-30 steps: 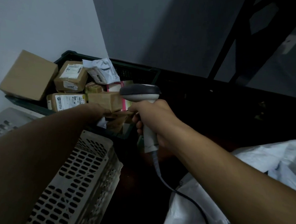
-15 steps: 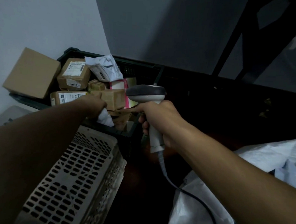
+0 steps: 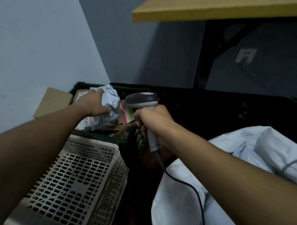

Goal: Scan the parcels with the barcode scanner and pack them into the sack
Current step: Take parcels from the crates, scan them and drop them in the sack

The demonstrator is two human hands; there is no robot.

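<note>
Looks like a small parcel-sorting corner, some back room of a courier or shipping outfit rather than a home. The giveaway is the dark crate (image 3: 97, 137) jammed into the wall corner, stuffed with cardboard boxes and crumpled mailer bags. Just in front of the crate sits an upturned pale perforated basket (image 3: 81, 181), and to the crate's right a big white sack (image 3: 187, 201) lies slumped on the dark floor. A corded barcode scanner (image 3: 141, 101) hangs over the crate. Above and right of it, a plain wooden tabletop (image 3: 220, 10) on black legs, bare painted walls.
</note>
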